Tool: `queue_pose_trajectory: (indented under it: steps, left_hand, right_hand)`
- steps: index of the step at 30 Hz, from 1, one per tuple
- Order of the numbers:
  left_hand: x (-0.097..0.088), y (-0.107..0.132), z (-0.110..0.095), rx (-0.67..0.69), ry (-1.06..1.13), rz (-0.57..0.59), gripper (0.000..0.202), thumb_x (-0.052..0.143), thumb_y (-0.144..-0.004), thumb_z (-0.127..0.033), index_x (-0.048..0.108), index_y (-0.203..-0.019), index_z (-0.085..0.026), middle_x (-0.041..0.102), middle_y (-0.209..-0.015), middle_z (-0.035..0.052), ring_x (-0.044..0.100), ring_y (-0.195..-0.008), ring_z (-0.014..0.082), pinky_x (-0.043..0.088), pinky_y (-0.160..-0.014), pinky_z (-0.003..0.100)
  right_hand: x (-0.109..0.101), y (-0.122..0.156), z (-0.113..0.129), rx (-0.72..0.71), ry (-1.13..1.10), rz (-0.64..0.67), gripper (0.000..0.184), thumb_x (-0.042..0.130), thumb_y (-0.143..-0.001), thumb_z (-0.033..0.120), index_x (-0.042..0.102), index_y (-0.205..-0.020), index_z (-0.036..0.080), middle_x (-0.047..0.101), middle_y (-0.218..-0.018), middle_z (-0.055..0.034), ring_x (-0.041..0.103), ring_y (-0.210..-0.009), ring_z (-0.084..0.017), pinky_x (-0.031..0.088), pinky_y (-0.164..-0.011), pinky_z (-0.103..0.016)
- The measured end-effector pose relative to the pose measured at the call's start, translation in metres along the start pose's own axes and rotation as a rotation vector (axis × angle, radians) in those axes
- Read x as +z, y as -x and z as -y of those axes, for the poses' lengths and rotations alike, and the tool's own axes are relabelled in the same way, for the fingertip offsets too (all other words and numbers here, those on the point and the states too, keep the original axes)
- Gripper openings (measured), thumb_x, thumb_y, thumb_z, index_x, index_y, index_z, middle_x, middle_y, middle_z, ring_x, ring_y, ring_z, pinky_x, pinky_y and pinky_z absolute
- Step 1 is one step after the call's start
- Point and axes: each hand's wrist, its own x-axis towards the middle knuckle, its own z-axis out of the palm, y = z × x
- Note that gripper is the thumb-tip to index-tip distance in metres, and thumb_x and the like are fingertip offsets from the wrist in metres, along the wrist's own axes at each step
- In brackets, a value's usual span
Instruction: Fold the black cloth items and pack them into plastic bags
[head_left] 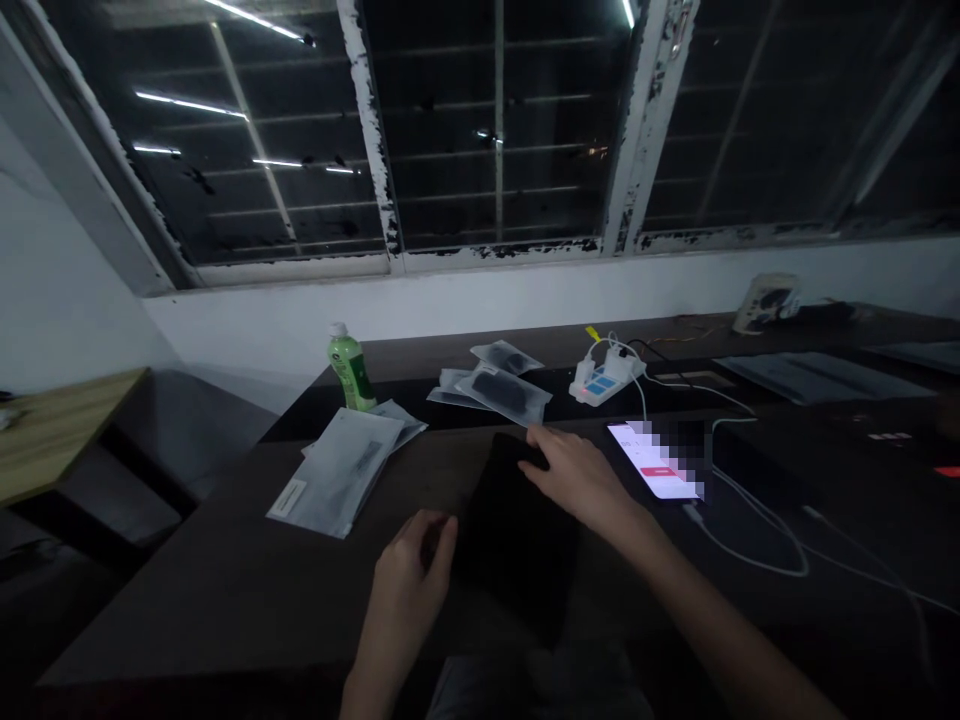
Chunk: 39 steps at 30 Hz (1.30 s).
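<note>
A flat black piece (517, 545), which looks like folded cloth, lies on the dark table in front of me. Its outline fades into the shadow. My right hand (570, 475) rests at its upper right edge, thumb and forefinger apart, with no grip on it visible. By its left edge is my left hand (412, 560), the fingers loosely curled and a gap showing beside the thumb. I see nothing held there. Frosted zip pouches (337, 470) with a white label lie to the left. More frosted pouches with dark contents (506, 392) are piled beyond the black piece.
A green bottle (351, 370) stands behind the left pouches. Right of my right hand lie a lit phone (652, 460) and its white cable (757, 570). A white power strip (604, 380) with plugs sits behind. Large frosted bags (802, 375) lie farther right, below the windows.
</note>
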Motion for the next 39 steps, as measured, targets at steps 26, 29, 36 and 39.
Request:
queue_pose_trajectory:
  steps: [26, 29, 36, 39]
  left_hand:
    - [-0.045, -0.057, 0.031, 0.062, -0.632, -0.128, 0.037, 0.045, -0.096, -0.034, 0.058, -0.124, -0.013, 0.063, -0.123, 0.0170, 0.059, -0.116, 0.0309, 0.045, -0.097, 0.042]
    - [-0.062, -0.053, 0.052, -0.106, -0.823, -0.179, 0.035, 0.050, -0.091, -0.031, 0.058, -0.119, -0.010, 0.064, -0.113, 0.0203, 0.061, -0.106, 0.0339, 0.048, -0.087, 0.041]
    - [-0.069, -0.048, 0.066, -0.152, -0.848, -0.100, 0.025, 0.042, -0.094, -0.023, 0.063, -0.084, -0.015, 0.069, -0.091, 0.0153, 0.069, -0.082, 0.0266, 0.048, -0.068, 0.031]
    - [-0.072, -0.046, 0.059, -0.183, -0.863, -0.112, 0.027, 0.038, -0.096, -0.022, 0.063, -0.088, -0.014, 0.071, -0.087, 0.0150, 0.069, -0.079, 0.0275, 0.047, -0.064, 0.031]
  right_hand:
    - [0.063, 0.114, -0.001, -0.165, -0.171, -0.212, 0.040, 0.038, -0.099, 0.041, 0.064, -0.127, 0.025, 0.052, -0.145, -0.0051, 0.048, -0.134, -0.029, 0.043, -0.108, -0.053]
    - [0.059, 0.090, -0.011, -0.099, -0.126, -0.212, 0.043, 0.042, -0.097, 0.038, 0.061, -0.131, 0.018, 0.049, -0.147, -0.0110, 0.044, -0.136, -0.031, 0.037, -0.111, -0.053]
    - [0.046, 0.044, -0.030, -0.070, -0.205, 0.162, 0.049, 0.051, -0.092, 0.042, 0.059, -0.131, 0.014, 0.059, -0.136, -0.0152, 0.052, -0.128, -0.030, 0.038, -0.108, -0.044]
    - [0.038, 0.034, -0.030, -0.023, -0.245, 0.239, 0.051, 0.062, -0.082, 0.040, 0.063, -0.125, 0.013, 0.063, -0.128, -0.0157, 0.056, -0.121, -0.031, 0.042, -0.102, -0.041]
